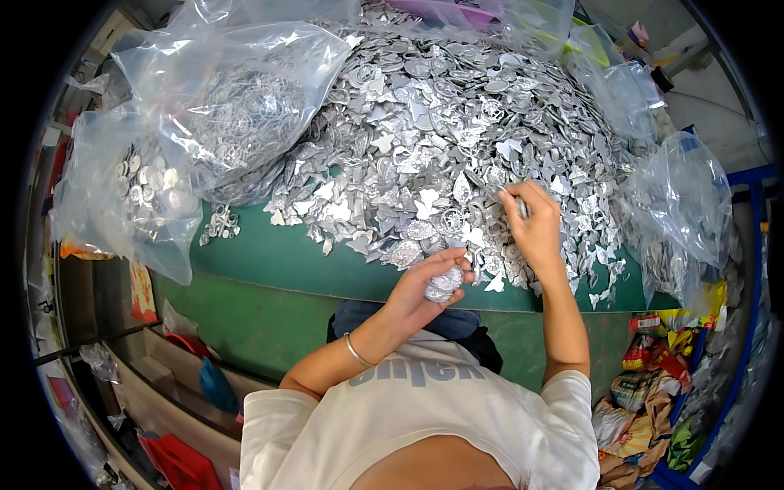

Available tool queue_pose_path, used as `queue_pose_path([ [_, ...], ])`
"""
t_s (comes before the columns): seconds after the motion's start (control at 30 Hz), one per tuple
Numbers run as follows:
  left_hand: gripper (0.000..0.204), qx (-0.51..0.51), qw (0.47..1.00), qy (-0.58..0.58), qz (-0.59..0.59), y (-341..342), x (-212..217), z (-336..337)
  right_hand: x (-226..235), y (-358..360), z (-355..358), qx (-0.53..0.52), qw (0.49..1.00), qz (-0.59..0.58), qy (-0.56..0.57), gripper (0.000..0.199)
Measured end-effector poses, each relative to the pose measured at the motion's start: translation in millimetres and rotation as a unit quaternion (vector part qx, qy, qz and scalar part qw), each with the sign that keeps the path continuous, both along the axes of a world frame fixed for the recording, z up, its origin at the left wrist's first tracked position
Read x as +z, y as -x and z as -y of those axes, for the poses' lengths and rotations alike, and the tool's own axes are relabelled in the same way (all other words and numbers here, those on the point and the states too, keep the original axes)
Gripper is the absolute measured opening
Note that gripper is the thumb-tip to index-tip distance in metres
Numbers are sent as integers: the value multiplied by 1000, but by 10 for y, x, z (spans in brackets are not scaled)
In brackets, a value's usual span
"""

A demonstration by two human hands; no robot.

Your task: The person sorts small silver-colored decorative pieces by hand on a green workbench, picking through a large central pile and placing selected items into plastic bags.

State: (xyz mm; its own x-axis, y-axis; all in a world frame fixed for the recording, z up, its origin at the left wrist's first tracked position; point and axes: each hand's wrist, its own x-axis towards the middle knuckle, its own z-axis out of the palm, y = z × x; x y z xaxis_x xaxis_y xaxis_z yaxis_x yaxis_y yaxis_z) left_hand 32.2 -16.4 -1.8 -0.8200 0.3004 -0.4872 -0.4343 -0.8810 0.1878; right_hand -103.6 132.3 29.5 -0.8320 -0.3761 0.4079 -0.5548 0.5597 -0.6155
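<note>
L hand (pixel 418 287) curls round silvery pcs (pixel 443 283) by the heap's (pixel 408 131) near edge; R hand (pixel 536 222) pinches a metal pc (pixel 523 207) farther right. Light pinch, snug L palm: best vs drops.

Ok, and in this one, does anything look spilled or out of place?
One mild oddity: a small cluster of silvery pieces sits on the green table apart from the main heap, beside the clear bag of round discs. It may have spilled, but I can't tell.
</note>
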Motion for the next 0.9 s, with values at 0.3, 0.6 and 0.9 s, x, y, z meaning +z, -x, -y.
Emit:
queue_pose_path([
  [0.3, 26, -5, 1000, -18, -23, 35, -64, -5, 57, -10, -13, -43, 988, -66, -132, 22],
  [0.6, 29, -31, 999, -15, -32, 3, -99, 59, -115, 193, 199, 40, 994, -72, -73, 8],
  [0.9, 46, 60, 998, -23, -16, 128, 261, 45, 197, -474, -22, 268, 960, -13, -77, 10],
])
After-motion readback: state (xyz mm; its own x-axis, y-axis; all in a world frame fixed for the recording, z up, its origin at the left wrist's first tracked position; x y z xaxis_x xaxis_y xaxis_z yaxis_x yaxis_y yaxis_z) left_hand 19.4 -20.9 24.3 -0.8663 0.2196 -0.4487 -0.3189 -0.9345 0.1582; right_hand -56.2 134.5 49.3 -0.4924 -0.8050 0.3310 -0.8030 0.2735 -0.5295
